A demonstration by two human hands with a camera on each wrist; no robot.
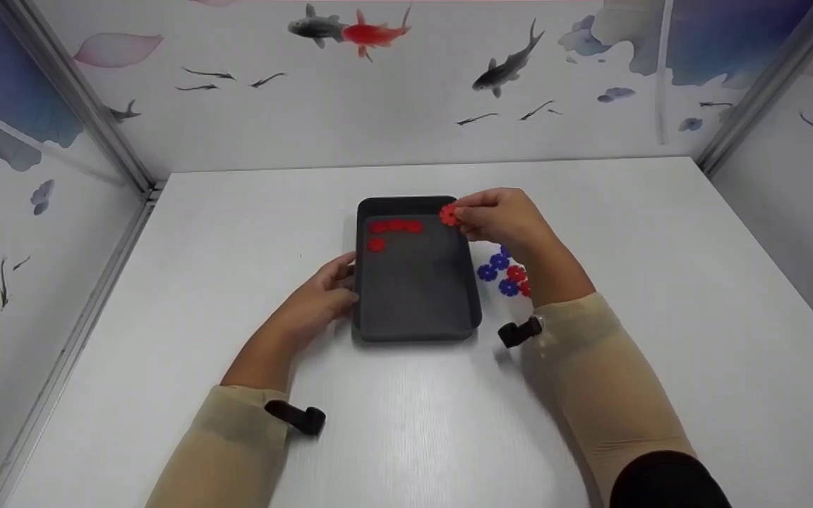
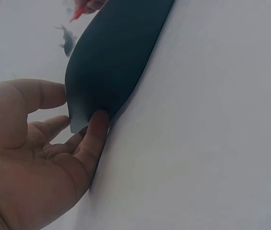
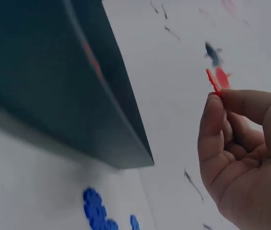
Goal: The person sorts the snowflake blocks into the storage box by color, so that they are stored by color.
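A dark grey rectangular tray (image 1: 417,296) lies on the white table. My left hand (image 1: 318,296) rests at its left side, fingertips touching the outer wall; in the left wrist view, the fingers (image 2: 97,132) lie against that wall. Between thumb and fingertips, my right hand (image 1: 509,219) pinches a red flower-shaped plastic disc (image 1: 449,215), held up over the tray's back right rim. The right wrist view shows this disc (image 3: 213,81) edge-on. Inside the tray, a row of red discs (image 1: 396,226) runs along the back left, with one more red disc (image 1: 376,245) in front of its left end.
To the right of the tray lie loose blue discs (image 1: 499,262) and red discs (image 1: 516,273), partly hidden under the right forearm. White panels (image 1: 406,99) printed with fish stand behind the table and at both sides. Each sleeve carries a black wrist device (image 1: 519,331).
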